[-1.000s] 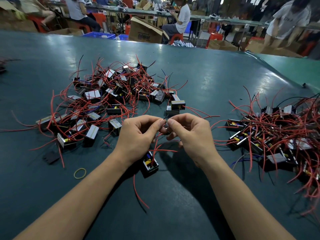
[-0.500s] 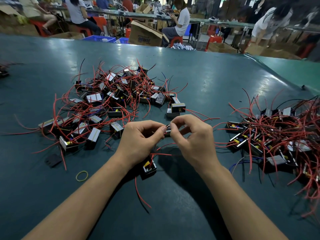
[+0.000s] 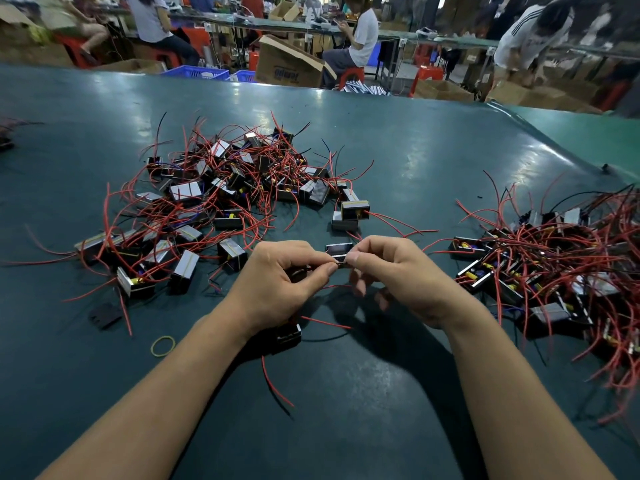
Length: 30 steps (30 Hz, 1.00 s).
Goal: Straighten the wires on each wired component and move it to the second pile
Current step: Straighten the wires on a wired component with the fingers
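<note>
Two piles: a wide heap of small black box components with red wires [image 3: 221,202] fills the left centre of the frame, and a second heap of the same parts [image 3: 554,271] lies at the right edge.
Surface: dark green smooth table top [image 3: 398,150], under everything.
Left hand [image 3: 277,285]: centre of the frame, thumb and forefinger pressed together on a thin wire; a black wired component [image 3: 287,336] shows partly under the wrist.
Right hand [image 3: 398,271]: just beside the left one, fingertips nearly touching it, also pinching narrow on what looks like the same wire.
Wire axis: I judge it runs left to right between the two pinches, so a pull apart should straighten it.
Nearer hand: the second heap lies to the right, so the right hand is closer for placing.
Small item: yellow rubber band [image 3: 162,345], lower left.
</note>
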Tool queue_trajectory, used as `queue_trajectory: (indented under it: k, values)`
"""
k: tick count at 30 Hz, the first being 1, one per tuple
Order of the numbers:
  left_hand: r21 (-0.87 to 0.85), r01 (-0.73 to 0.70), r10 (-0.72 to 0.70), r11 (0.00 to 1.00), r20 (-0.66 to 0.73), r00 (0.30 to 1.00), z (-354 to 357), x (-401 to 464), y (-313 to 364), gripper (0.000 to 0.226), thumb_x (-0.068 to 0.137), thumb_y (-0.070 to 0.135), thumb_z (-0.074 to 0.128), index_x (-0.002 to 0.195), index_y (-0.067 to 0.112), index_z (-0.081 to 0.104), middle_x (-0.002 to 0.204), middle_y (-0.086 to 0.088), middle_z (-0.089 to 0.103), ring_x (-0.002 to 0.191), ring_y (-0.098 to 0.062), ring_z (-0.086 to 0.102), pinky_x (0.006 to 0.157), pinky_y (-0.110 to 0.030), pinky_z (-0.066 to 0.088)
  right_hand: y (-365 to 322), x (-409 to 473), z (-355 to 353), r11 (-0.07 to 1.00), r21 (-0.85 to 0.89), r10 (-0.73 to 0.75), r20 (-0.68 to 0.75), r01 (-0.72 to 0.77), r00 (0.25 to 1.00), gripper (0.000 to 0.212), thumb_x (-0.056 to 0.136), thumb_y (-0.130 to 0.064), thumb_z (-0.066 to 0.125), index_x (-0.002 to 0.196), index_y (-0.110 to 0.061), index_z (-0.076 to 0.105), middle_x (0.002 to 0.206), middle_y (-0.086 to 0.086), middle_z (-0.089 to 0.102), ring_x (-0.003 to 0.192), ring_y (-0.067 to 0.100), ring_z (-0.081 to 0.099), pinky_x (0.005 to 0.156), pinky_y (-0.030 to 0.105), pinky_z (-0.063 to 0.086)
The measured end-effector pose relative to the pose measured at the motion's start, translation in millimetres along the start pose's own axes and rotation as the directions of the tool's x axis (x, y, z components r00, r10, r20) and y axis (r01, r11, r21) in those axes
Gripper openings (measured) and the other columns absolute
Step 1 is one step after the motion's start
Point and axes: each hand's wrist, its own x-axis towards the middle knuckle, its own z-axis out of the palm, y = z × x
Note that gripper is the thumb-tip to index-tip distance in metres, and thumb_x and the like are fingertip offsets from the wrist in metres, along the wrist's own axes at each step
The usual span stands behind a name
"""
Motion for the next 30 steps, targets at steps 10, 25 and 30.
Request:
queue_trajectory:
  k: [10, 25, 30]
  values:
    - [-0.066, 0.007, -0.005, 0.998, 0.028, 1.0, 0.5, 0.3, 1.5, 0.012, 0.085, 0.015, 0.069, 0.086, 0.007, 0.078, 0.07, -0.002, 0.069, 0.059, -0.01, 0.059, 0.059, -0.02, 0.041, -5.6, -5.8, -5.0, 0.988, 0.087, 0.109, 0.156, -0.124, 0.982, 0.022, 0.1, -0.021, 0.05, 0.08, -0.014, 0.054, 0.061, 0.0, 0.055, 0.054, 0.015, 0.055, 0.036, 0.021, 0.034]
    - [0.026, -0.006, 0.008, 1.0, -0.069, 0.998, 3.0, -0.2, 1.4, 0.006, 0.085, 0.007, 0.072, 0.087, 0.006, 0.077, 0.073, -0.001, 0.072, 0.065, -0.011, 0.067, 0.063, -0.024, 0.051, 8.6, 4.2, 17.1, 0.752, -0.611, -0.478, -0.247, 0.247, 0.843, 0.024, 0.087, -0.031, 0.062, 0.069, -0.015, 0.061, 0.056, -0.008, 0.053, 0.051, 0.015, 0.047, 0.053, 0.031, 0.04]
    - [-0.018, 0.035, -0.037, 0.999, -0.12, 0.992, 5.2, -0.9, 2.6, 0.006, 0.086, 0.007, 0.072, 0.088, 0.009, 0.077, 0.075, 0.004, 0.073, 0.068, -0.003, 0.069, 0.066, -0.015, 0.051, 3.2, 3.6, 18.9, 0.94, -0.28, -0.273, -0.281, 0.194, 0.92, 0.016, 0.09, -0.025, 0.069, 0.079, -0.013, 0.068, 0.065, 0.0, 0.067, 0.051, 0.016, 0.061, 0.047, 0.029, 0.048]
